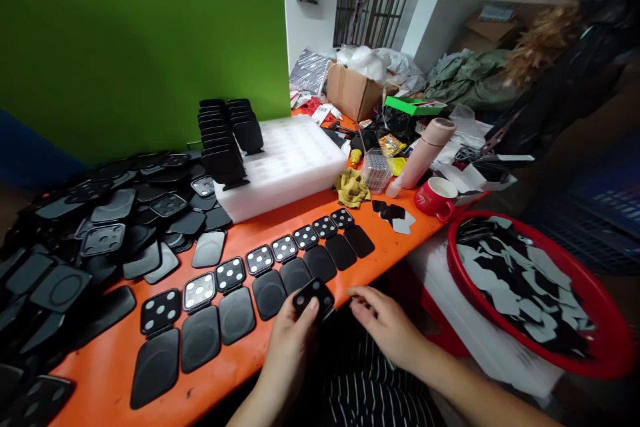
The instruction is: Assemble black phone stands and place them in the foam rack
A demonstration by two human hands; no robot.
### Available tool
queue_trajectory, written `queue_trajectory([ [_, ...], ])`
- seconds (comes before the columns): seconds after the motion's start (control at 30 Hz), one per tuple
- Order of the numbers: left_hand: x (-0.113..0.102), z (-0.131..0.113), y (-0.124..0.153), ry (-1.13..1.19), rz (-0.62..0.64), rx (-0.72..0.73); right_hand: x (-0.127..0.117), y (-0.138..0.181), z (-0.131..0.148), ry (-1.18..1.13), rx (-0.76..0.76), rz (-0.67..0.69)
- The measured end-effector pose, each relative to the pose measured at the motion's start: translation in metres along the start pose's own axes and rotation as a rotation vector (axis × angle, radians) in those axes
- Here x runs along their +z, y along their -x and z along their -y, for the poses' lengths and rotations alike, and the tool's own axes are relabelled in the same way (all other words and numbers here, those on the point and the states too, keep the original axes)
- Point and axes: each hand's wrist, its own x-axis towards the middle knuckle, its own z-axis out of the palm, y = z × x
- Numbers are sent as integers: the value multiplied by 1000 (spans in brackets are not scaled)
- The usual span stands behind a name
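Across the orange desk (107, 373) ran a row of hinged black pieces (270, 295). Near the desk's edge the right hand (385, 320) hung curled, its grip impossible to tell, beside the left hand (291, 335), clamped on a dotted black piece (320, 288); a loosened pinch could have dropped it, jarring the row.

Has the left arm (263, 400) bare, slanting up from the bottom. Holds the left hand (291, 333) low in the middle, closed in a grip. Lays the left thumb (311, 307) on top, pointing up and a little to the right. Tucks the left fingers (287, 313) underneath, mostly hidden. Has the right arm (465, 373) bare too, slanting in from the bottom right corner, with the right wrist (423, 351) nearly straight. Curls the right fingers (363, 295) loosely and points them at the left hand. Holds the right hand (386, 325) near the left one, not touching.
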Motion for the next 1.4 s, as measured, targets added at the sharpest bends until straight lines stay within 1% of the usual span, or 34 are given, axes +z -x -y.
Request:
queue_trajectory([
  [0.07,18,3,-16,-6,99,55,0,-3,5,-99,-37,16],
  [0.13,35,6,-33,-96,193,170,-9,-17,-1,-114,-44,-73],
  [0.17,42,8,-41,-201,223,254,-18,-28,-8,-80,-30,-142],
  [0.2,47,9,-49,-358,251,357,-30,-41,-17,-13,-4,-218],
  [0.27,56,13,-63,-820,312,611,-57,-70,-37,214,80,-319],
  [0.3,60,15,-69,-1057,349,727,-70,-85,-46,351,127,-330],
  [0.33,63,17,-75,-1253,390,816,-81,-99,-53,412,148,-333],
  [0.37,67,20,-80,-1387,424,877,-88,-111,-59,462,160,-329],
  [0.4,70,22,-85,-1462,446,910,-92,-121,-63,496,163,-321],
  [0.5,81,31,-100,-1535,472,940,-90,-140,-66,575,154,-301],
  [0.63,89,40,-113,-1625,477,966,-81,-145,-58,695,132,-296],
  [0.77,91,45,-117,-1680,479,975,-89,-156,-46,780,101,-328],
  [0.87,90,46,-118,-1701,472,979,-94,-181,-34,804,77,-321],
  [1.0,88,46,-118,-1705,466,986,-89,-223,-21,833,178,-235],
  [1.1,87,46,-119,-1694,460,994,-85,-244,-17,834,218,-230],
  [1.2,87,46,-119,-1676,455,999,-86,-253,-18,819,219,-281],
  [1.3,86,44,-119,-1662,461,1002,-86,-255,-22,791,214,-344],
  [1.4,86,43,-117,-1645,475,1018,-82,-253,-24,753,179,-347],
])
